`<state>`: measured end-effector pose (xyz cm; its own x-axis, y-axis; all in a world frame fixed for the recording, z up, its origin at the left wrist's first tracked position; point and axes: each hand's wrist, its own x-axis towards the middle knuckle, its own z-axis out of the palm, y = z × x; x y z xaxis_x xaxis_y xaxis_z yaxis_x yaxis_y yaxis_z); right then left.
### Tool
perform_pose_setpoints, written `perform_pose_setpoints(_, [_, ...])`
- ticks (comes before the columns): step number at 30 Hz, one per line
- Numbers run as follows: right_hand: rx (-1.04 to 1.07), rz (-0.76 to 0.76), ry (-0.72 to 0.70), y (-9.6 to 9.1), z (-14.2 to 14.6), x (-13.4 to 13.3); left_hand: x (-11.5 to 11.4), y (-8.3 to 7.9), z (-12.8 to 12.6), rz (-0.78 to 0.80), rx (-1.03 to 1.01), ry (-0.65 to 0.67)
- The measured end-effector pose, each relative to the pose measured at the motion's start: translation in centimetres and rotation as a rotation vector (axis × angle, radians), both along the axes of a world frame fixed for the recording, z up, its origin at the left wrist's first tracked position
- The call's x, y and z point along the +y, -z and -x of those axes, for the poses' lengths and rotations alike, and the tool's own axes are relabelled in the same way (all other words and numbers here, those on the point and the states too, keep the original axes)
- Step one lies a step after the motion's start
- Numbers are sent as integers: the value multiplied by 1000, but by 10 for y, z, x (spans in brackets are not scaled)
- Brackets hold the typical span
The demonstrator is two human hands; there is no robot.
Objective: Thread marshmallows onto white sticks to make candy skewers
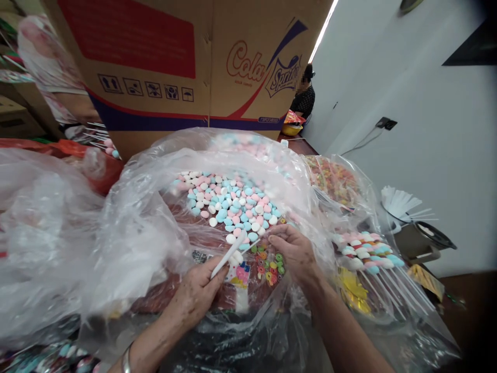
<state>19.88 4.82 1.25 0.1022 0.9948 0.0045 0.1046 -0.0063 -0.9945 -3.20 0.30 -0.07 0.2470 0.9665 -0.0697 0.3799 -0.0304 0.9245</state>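
My left hand (pixel 207 285) grips a thick white stick (pixel 229 254), which slants up to the right. A thinner white stick (pixel 250 245) lies just beyond it, pointing toward my right fingertips. My right hand (pixel 291 248) is pinched closed above the ring candies; whatever is between its fingers is too small to tell. Beyond both hands spreads a pile of pink, blue and white candies (pixel 233 202) inside an open clear plastic bag (pixel 143 181). Small green, red and orange ring candies (pixel 272 267) lie below my right hand, beside a colourful printed packet (pixel 238 273).
A large cardboard box (pixel 155 57) stands behind the bag. At right are finished candy skewers (pixel 368 251), a bag of orange-red candy (pixel 334 176), and a container of white strips (pixel 404 204). Crumpled plastic (pixel 46 223) covers the left. One person (pixel 305 98) sits behind; another stands at left.
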Motion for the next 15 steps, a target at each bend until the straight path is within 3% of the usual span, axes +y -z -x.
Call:
perform_pose_setpoints(3, [346,81,-33,-9,15,-1,-1,-6,-2,-19,9,15])
perform_pose_setpoints(6, [461,93,-26,-11,25,-2,-1,-7,-3,-31,8,1])
perform_pose_setpoints(11, [410,60,-35,0,28,-5,0,-5,-2,-41,-15,-7])
perform_pose_setpoints(15, [187,5,-154,9,36,-13,0,-5,-2,-32,-37,-4])
